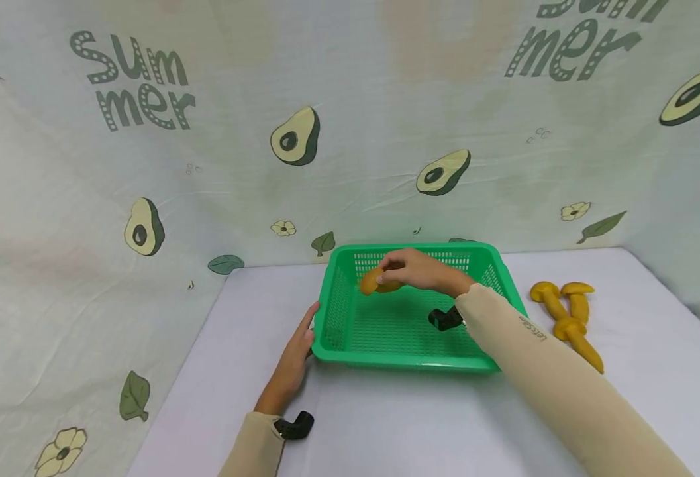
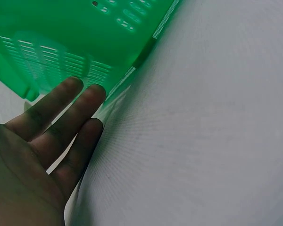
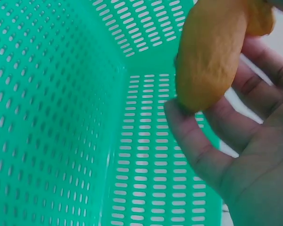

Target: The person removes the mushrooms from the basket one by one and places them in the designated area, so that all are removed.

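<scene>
A green perforated plastic basket [image 1: 409,363] stands on the table in the head view. Over its left part, my right hand [image 1: 418,270] holds an orange-brown mushroom [image 1: 371,281] by the fingers. The right wrist view shows the thick, rounded mushroom [image 3: 210,56] up close, fingers around it and the basket wall [image 3: 151,155] beyond. My left hand [image 1: 292,359] lies along the basket's left side, and in the left wrist view its extended fingers [image 2: 92,96] touch the slotted outer wall [image 2: 75,52].
Three more orange-brown mushrooms [image 1: 577,331] lie close together on the white table [image 1: 385,424], right of the basket. Behind the table hangs a pale cloth [image 1: 361,185] printed with avocados and leaves. A black strap device [image 1: 294,426] is on the left wrist.
</scene>
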Available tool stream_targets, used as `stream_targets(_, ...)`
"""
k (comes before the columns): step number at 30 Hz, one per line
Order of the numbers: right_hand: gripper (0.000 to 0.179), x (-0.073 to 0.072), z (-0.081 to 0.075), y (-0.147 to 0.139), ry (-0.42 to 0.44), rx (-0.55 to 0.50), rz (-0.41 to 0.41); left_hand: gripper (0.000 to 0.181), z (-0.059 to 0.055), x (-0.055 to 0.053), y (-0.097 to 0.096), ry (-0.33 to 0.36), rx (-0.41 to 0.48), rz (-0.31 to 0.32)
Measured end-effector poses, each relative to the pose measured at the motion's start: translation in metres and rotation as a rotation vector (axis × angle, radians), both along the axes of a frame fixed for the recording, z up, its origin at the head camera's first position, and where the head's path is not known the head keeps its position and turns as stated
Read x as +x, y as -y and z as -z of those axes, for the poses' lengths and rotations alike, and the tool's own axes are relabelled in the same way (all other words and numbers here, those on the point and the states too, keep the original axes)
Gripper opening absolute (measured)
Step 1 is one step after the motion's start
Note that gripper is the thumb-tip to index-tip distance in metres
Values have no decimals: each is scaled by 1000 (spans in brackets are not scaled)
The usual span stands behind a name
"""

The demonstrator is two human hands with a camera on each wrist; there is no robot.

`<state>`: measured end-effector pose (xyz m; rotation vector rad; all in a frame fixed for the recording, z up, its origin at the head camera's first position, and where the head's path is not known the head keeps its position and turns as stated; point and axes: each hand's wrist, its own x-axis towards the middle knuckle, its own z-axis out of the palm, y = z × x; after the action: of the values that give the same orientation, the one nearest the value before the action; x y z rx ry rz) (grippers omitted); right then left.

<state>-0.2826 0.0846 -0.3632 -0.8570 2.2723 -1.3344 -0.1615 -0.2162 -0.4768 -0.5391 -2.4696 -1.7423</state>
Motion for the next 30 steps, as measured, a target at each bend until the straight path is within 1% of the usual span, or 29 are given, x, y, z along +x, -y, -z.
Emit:
stream_targets(2, 27, 4, -3, -2, -15, 20, 20, 51, 0, 1, 2, -3, 2, -3)
stream_targets(5, 29, 10, -9, -7, -16, 28, 51, 51, 0, 1, 4, -10, 0, -1)
stream_targets(7, 31, 14, -14, -11, -15, 15, 70, 50, 8, -2, 8, -23, 2, -8)
stream_targets(9, 33, 16, -18, -17, -15, -9, 93, 50, 8, -1, 8, -23, 2, -12)
stream_targets(12, 31, 18, -21, -27, -21, -52, 128, 50, 8, -2, 9, -26, 6, -8)
stream_targets(18, 29, 19, -22, -46, -15, -111, 179, 50, 10, -3, 7, -23, 9, 4)
stream_targets(22, 29, 18, -21, -53, -5, -124, 202, 50, 9, -3, 5, -15, 4, 2)
stream_targets(27, 28, 19, -21, -56, 6, -132, 212, 50, 7, -3, 3, -15, 11, -4)
stream_targets(30, 29, 20, -19, -58, 20, -156, 206, 51, 8, -3, 3, -12, 15, -2)
